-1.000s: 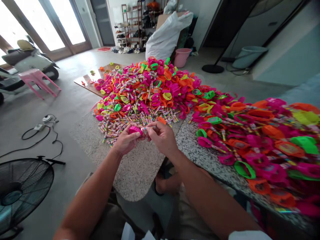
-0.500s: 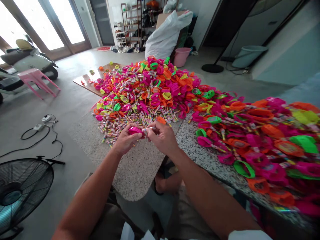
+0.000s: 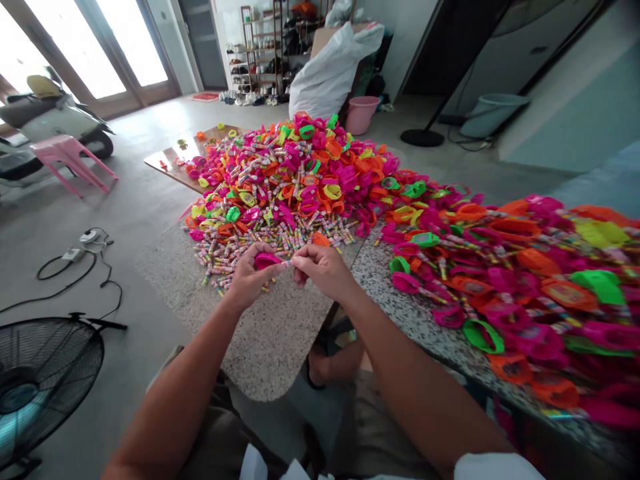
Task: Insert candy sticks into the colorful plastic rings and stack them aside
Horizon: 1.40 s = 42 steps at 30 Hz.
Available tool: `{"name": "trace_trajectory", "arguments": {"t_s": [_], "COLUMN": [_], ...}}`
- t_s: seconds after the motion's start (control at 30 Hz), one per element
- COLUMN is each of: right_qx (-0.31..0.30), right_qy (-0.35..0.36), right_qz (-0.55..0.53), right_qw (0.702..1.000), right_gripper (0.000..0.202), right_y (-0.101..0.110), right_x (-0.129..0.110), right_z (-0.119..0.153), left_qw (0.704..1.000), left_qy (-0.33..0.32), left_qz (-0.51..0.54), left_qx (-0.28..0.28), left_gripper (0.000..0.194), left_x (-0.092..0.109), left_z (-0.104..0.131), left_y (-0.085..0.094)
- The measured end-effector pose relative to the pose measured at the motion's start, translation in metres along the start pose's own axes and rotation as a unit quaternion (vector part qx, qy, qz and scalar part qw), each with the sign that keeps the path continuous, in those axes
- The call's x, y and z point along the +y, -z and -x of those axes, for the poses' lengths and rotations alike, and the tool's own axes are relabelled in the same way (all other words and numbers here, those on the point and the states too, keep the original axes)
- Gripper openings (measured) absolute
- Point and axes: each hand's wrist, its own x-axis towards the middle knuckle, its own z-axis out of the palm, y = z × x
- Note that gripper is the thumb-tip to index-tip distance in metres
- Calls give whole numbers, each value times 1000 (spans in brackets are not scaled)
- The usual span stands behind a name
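Observation:
My left hand (image 3: 247,281) is closed around a pink plastic toy watch (image 3: 267,260), over the front edge of the heap. My right hand (image 3: 326,272) meets it from the right, thumb and fingertips pinched on one end of a small printed candy roll (image 3: 286,265). The roll's other end reaches the watch and my left thumb; whether it is joined to the watch I cannot make out. Just beyond my fingers lie many similar candy rolls (image 3: 223,261) and an orange toy watch (image 3: 321,239).
A big heap of bright toy watches (image 3: 350,177) covers the far table and runs onto the speckled stone bench (image 3: 373,283) at right. The near tabletop (image 3: 265,360) has a rounded corner. A black fan (image 3: 45,380) and cables (image 3: 103,267) stand on the floor at left.
The watch has turned in my left hand, so its edge shows now. My right fingers have closed in on the roll, and the thin white piece that stuck out there no longer shows.

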Motion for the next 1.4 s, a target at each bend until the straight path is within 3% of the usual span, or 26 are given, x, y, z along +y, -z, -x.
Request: {"name": "trace_trajectory", "arguments": {"t_s": [0.1, 0.17, 0.27, 0.33, 0.43, 0.5, 0.57, 0.63, 0.7, 0.77, 0.83, 0.97, 1.03, 1.2, 1.3, 1.4], "right_qx": [1, 35, 188, 338, 496, 522, 520, 504, 475, 451, 425, 275, 213, 163, 164, 161], "right_qy": [-8, 7, 39, 43, -4, -44, -70, -94, -131, -165, -164, -136, -149, -233, -262, -234], "right_qz": [32, 88, 193, 291, 473, 560, 624, 673, 704, 714, 714, 693, 677, 637, 620, 614], "right_qw": [999, 995, 962, 894, 728, 641, 579, 533, 512, 510, 531, 652, 689, 717, 721, 737], "right_gripper": [22, 19, 22, 31, 41, 45, 46, 45, 41, 38, 38, 44, 40, 44, 45, 41], "right_y": [3, 16, 63, 112, 192, 236, 269, 288, 296, 292, 278, 228, 203, 165, 155, 139], "right_x": [3, 3, -3, -14, -31, -38, -41, -41, -40, -40, -40, -30, -17, 23, 33, 31], "right_z": [-1, -3, -3, 3, 25, 46, 68, 86, 96, 94, 78, 15, -21, -78, -85, -77], "left_qw": [999, 999, 1000, 999, 994, 989, 978, 959, 932, 908, 892, 879, 879, 881, 884, 904], "left_qy": [34, 37, 19, 10, -6, -21, -51, -95, -143, -175, -190, -198, -203, -212, -211, -200], "left_qz": [-4, 0, 0, -40, -109, -147, -200, -266, -326, -369, -396, -416, -414, -407, -401, -362], "left_qx": [-9, -20, -19, 2, 19, 7, -13, -38, -65, -90, -106, -123, -123, -117, -118, -104], "left_gripper": [55, 70, 75, 68, 59, 52, 43, 34, 28, 26, 25, 25, 25, 23, 23, 21], "left_x": [-3, -6, -13, -17, -21, -23, -25, -26, -27, -30, -33, -38, -38, -30, -27, -24], "left_z": [-2, -5, -10, -12, -12, -10, -7, -4, -2, -1, -1, -1, -1, 0, 0, 0], "left_y": [1, 2, 3, 5, 10, 13, 16, 18, 19, 19, 18, 16, 16, 21, 25, 22]}}
